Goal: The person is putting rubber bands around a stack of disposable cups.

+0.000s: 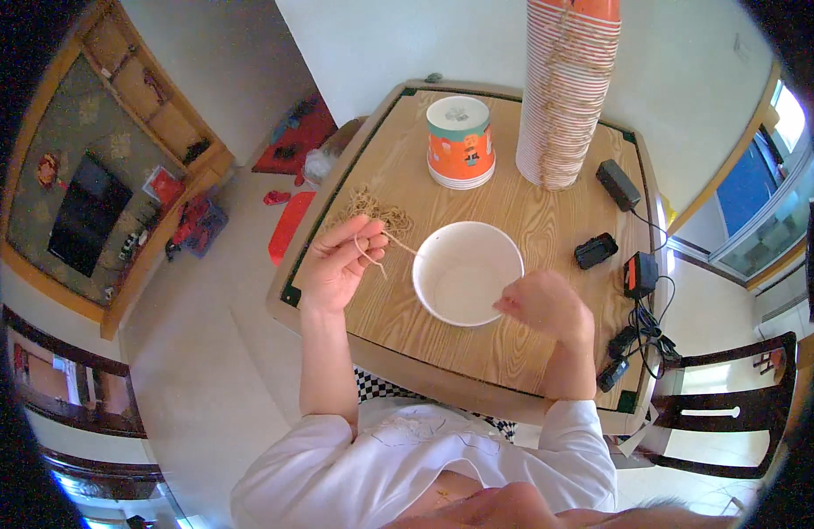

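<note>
White sleeves and forearms fill the lower edge, nearest the lens. Wooden surface [548, 220] carries everything. Tall stack of paper cups [567, 88] runs out of frame at top, count unknown. Upturned orange cup [460, 141] sits just left of it. White paper bowl [467, 271] sits between both hands: looks light, thin-walled, easy to dent, so best held at the rim. Right hand [543, 304] is closed, pinching the bowl's right rim. Left hand [338, 264] is loosely curled, pinching thin tan strands [371, 251]: limp, light, prone to slipping. Loose pile of strands [376, 212] lies just behind it. Strand material is unclear. Black chargers and cables [631, 273] at the right edge are partly hidden.
</note>
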Action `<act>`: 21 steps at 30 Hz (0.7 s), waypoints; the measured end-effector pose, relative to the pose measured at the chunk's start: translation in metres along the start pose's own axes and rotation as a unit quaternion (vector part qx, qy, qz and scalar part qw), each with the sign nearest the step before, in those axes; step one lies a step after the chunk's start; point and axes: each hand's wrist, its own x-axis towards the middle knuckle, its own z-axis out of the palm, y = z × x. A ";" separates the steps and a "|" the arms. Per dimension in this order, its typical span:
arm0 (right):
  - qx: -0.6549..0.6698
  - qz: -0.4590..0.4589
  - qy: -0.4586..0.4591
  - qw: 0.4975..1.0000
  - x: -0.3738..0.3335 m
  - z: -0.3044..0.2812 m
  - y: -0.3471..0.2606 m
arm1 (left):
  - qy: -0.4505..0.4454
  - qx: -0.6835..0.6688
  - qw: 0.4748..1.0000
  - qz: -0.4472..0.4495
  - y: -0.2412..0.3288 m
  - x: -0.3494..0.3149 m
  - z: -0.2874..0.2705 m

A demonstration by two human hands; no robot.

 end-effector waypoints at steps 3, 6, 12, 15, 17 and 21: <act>0.100 -0.137 -0.069 0.983 -0.009 -0.010 -0.020 | 0.015 0.099 0.995 -0.005 0.000 -0.004 0.020; 0.167 -0.165 0.022 0.972 -0.011 -0.016 -0.029 | 0.027 0.284 0.956 -0.066 -0.007 -0.006 0.045; 0.312 -0.121 0.289 0.897 0.010 -0.015 -0.039 | -0.018 0.439 0.896 -0.059 -0.028 -0.009 0.073; 0.355 -0.130 0.317 0.870 0.018 -0.010 -0.041 | -0.024 0.425 0.903 -0.051 -0.041 -0.006 0.069; 0.410 -0.058 0.146 0.898 0.020 -0.009 -0.033 | -0.025 0.425 0.903 -0.052 -0.042 -0.004 0.069; 0.346 -0.095 0.176 0.917 0.030 -0.004 -0.016 | -0.003 0.411 0.910 -0.059 -0.044 -0.003 0.058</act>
